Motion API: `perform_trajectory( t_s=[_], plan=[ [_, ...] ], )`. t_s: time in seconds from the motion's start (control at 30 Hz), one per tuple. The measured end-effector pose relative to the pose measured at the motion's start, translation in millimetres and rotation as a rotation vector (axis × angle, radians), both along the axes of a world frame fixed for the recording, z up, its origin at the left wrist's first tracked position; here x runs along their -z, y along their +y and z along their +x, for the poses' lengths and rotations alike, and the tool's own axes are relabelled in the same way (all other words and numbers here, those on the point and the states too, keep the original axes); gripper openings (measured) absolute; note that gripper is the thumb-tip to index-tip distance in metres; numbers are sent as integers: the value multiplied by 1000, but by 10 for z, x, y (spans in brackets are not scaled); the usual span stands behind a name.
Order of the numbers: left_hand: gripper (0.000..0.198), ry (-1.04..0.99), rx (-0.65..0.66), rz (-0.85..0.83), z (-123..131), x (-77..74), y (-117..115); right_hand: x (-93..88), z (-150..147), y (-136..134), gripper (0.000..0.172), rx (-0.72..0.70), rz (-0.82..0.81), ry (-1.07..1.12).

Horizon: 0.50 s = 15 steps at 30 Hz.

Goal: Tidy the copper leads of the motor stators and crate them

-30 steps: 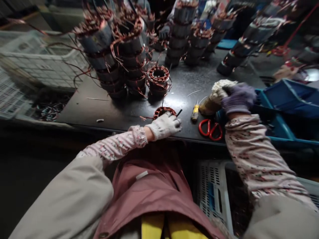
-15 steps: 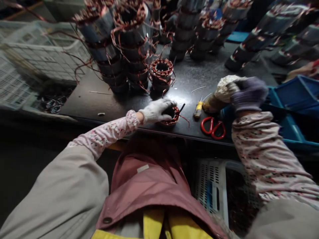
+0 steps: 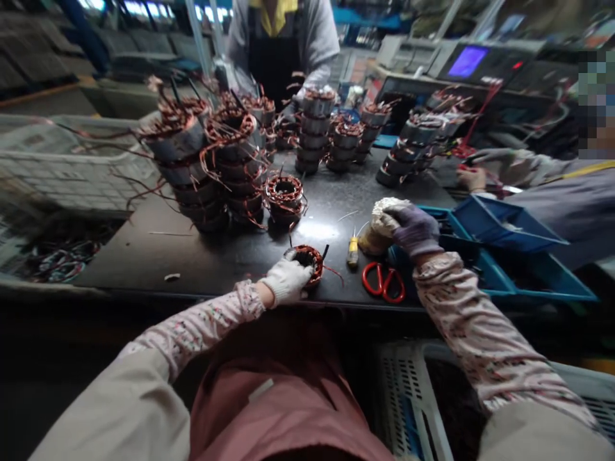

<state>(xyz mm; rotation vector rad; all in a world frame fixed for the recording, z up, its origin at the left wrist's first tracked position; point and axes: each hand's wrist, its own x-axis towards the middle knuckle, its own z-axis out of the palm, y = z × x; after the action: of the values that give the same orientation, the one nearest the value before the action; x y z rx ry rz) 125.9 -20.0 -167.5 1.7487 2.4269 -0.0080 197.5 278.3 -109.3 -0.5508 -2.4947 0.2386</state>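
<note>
Black speckled bench (image 3: pixel 144 256) carries a copper-wound steel stator (image 3: pixel 313 272), gripped by the white-gloved left hand (image 3: pixel 287 280); the purple-gloved right hand (image 3: pixel 414 230) closes on a pale fibrous bundle (image 3: pixel 377 224).

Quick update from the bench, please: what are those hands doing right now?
Left gloved hand on copper-wound stator. Right gloved hand holding pale bundle. Red-handled scissors lie between them.

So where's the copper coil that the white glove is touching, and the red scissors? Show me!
Copper-wound stator (image 3: pixel 313 269), head view, on the copper windings at its rim.
Red scissors (image 3: pixel 364 278), head view, on the red plastic of one finger loop.
</note>
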Motion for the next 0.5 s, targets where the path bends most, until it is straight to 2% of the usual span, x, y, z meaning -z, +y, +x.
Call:
perform_trajectory(
  t_s=[0.1, 0.17, 0.2, 0.27, 0.3, 0.37, 0.43, 0.5],
  plan=[
    [53, -119, -68, 101, -53, 25, -31, -73, 336, -79, 37, -130, 176, 268],
    [51, -323, -197, 147, -108, -47, -99, -27, 629, -262, 43, -129, 323, 520],
    [50, -443, -276, 161, -137, -130, -137, 32, 767, -390, 53, -113, 322, 569],
    [52, -593, -391, 205, -193, -400, -193, 186, 970, -689, 60, -189, 136, 405],
    [53, -589, -391, 232, -228, -576, -198, 263, 1021, -848, 59, -205, 13, 398],
    [55, -447, -295, 256, -338, -952, -145, 385, 1008, -1146, 45, -194, -309, 320],
    [59, -253, -201, 226, -528, -1257, -6, 467, 851, -1361, 28, -78, -667, 211],
    [60, -88, -199, 156, -799, -1405, 185, 539, 582, -1456, 35, 39, -996, 89]
  ],
)
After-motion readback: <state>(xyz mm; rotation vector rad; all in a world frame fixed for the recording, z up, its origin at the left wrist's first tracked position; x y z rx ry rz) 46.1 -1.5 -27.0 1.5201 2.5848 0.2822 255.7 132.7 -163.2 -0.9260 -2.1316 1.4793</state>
